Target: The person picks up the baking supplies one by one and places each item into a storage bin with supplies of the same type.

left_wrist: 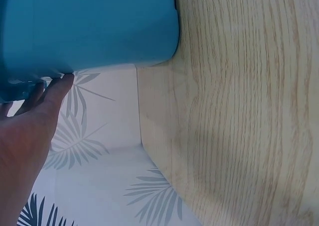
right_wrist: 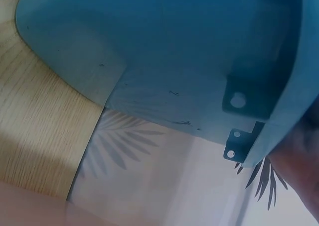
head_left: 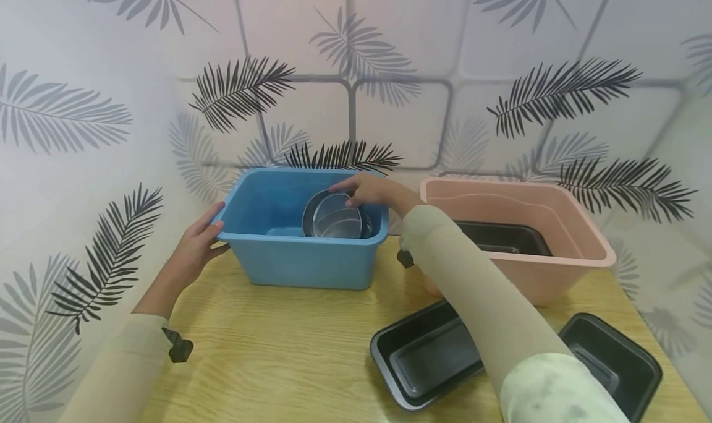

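A blue plastic tub (head_left: 300, 259) stands on the table near the wall. My left hand (head_left: 197, 247) holds its left rim, thumb over the edge and fingers beneath. In the left wrist view, those fingers (left_wrist: 57, 91) press up under the rim. Inside the tub's right end, round metal baking pans (head_left: 337, 216) lean upright, one against another. Reaching over the tub's right side, my right hand (head_left: 367, 190) pinches the top edge of the front pan between thumb and fingers. Only a blurred part of that hand shows in the right wrist view, behind the tub's rim.
Right of the blue tub stands a pink tub (head_left: 562, 274) with a dark rectangular pan (head_left: 503, 237) inside. Two dark loaf pans lie in front, one (head_left: 428, 355) partly beneath my right forearm and another (head_left: 617, 361) near the table's right edge. A patterned wall (head_left: 400, 126) rises behind.
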A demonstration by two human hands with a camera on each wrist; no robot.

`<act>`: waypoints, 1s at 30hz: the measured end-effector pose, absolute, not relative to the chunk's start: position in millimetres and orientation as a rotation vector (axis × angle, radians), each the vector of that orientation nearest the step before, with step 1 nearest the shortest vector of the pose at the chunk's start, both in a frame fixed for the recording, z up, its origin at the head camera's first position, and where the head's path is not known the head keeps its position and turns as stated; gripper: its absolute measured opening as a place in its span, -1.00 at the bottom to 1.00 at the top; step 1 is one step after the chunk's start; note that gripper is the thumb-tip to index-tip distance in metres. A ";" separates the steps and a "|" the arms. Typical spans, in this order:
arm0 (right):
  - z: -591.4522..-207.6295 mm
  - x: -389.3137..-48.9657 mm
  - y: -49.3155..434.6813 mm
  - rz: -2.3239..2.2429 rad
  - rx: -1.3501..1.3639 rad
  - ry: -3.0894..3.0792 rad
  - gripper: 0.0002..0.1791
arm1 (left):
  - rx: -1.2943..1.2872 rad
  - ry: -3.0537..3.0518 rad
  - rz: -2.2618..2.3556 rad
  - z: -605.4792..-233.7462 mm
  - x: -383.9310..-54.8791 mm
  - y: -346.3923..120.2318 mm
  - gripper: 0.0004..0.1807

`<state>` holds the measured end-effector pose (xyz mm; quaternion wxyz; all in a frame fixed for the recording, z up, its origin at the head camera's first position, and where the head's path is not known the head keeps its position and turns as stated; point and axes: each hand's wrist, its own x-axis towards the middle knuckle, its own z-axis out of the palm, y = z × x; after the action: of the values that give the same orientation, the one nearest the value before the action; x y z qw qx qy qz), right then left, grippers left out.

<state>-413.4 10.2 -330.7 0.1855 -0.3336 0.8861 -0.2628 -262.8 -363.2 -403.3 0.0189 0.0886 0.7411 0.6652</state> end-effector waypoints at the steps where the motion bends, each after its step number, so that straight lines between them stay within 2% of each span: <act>1: -330.5 -412.9 9.8 -0.712 -0.937 2.511 -0.38 | 0.278 2.299 2.066 -403.5 -262.7 -363.1 -0.25; 10: -333.4 -410.9 8.0 -0.643 -0.902 2.567 -0.32 | 0.305 2.298 2.054 -407.4 -264.7 -363.5 -0.24; 23: -326.5 -410.3 19.9 -0.756 -0.958 2.634 -0.38 | 0.310 2.319 2.047 -405.4 -264.1 -363.4 -0.26; 30: -318.5 -397.8 31.3 -0.764 -1.012 2.668 -0.39 | 0.299 2.316 2.044 -405.5 -263.5 -365.5 -0.26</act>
<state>-397.8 31.3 -318.5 0.0938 -0.3412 0.8992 -0.2575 -263.5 -365.5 -405.5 0.0193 0.0962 0.7462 0.6585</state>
